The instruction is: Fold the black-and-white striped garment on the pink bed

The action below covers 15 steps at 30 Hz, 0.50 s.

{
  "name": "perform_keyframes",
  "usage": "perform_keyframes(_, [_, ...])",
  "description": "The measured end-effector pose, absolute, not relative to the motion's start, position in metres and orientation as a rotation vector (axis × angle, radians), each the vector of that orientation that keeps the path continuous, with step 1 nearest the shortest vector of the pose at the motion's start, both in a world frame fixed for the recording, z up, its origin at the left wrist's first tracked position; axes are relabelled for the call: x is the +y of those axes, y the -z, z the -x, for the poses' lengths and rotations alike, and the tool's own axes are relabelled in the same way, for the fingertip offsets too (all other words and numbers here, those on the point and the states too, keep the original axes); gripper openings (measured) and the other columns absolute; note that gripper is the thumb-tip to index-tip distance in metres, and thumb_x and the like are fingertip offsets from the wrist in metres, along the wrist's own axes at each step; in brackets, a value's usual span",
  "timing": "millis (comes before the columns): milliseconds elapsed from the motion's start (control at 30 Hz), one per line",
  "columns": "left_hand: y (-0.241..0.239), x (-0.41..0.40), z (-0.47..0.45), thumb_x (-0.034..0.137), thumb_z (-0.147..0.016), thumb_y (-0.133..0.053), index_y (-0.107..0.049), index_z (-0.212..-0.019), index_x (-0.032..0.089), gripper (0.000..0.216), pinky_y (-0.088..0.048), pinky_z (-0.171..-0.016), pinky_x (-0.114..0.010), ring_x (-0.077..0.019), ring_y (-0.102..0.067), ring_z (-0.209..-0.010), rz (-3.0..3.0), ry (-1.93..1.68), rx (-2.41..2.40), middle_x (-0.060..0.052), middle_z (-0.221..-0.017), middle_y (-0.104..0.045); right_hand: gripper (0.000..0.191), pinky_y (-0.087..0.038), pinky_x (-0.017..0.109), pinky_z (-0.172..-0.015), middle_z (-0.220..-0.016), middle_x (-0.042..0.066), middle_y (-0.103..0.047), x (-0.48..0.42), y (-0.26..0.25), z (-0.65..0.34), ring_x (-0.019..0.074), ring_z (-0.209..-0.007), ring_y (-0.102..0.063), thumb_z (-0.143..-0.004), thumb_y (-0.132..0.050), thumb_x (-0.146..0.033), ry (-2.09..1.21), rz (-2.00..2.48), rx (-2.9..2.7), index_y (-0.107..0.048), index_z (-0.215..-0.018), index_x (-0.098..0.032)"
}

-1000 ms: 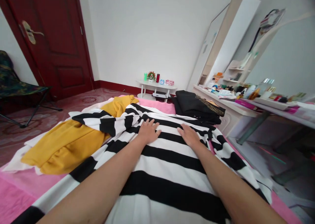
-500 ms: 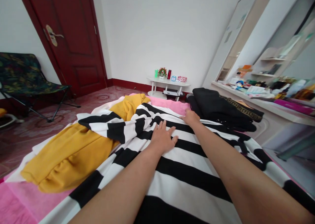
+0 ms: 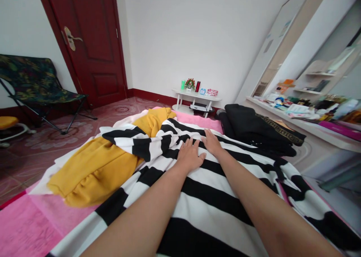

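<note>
Both hands flat on a striped garment, bed.
Left hand [image 3: 189,157] and right hand [image 3: 211,143]: fingers spread, pressing, gripping nothing, side by side on the black-and-white striped garment [image 3: 208,204] covering the bed's middle. Yellow garment [image 3: 93,170] toward the left edge; folded black clothing [image 3: 254,127] at the far right corner.

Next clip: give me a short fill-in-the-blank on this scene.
1. The left hand and right hand rest flat on the black-and-white ____ cloth.
2. The garment left of the cloth is ____.
3. The black garment lies on the person's ____ side.
4. The red door is ____.
Missing: striped; yellow; right; shut.
</note>
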<state>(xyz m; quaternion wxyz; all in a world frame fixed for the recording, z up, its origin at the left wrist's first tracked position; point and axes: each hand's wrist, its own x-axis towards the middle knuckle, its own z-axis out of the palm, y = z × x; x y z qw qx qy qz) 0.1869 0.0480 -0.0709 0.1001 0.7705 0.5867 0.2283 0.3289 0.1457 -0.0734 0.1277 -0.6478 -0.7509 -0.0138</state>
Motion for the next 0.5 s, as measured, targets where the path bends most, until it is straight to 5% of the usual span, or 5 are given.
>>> perform_keyframes(233, [0.061, 0.042, -0.178, 0.02, -0.09, -0.031, -0.041, -0.136, 0.014, 0.047, -0.022, -0.114, -0.036, -0.0203, -0.034, -0.133, -2.269, -0.735, 1.75, -0.011, -0.143, -0.041, 0.057, -0.016, 0.054, -0.11, -0.155, 0.008, -0.013, 0.047, 0.07, -0.318, 0.0291, -0.142, -0.01, -0.096, -0.019, -0.049, -0.068, 1.957, -2.375, -0.022, -0.147, -0.024])
perform_keyframes(500, [0.056, 0.021, -0.173, 0.034, -0.092, -0.032, -0.036, -0.141, 0.013, 0.053, -0.016, -0.113, -0.047, -0.0279, -0.02, -0.14, -2.423, -0.379, 1.632, -0.015, -0.152, -0.024, 0.056, -0.017, 0.054, -0.11, -0.154, 0.005, -0.019, -0.047, 0.07, -0.309, 0.0287, -0.141, -0.015, -0.095, -0.023, -0.047, 0.055, 1.929, -2.35, -0.024, -0.147, -0.026])
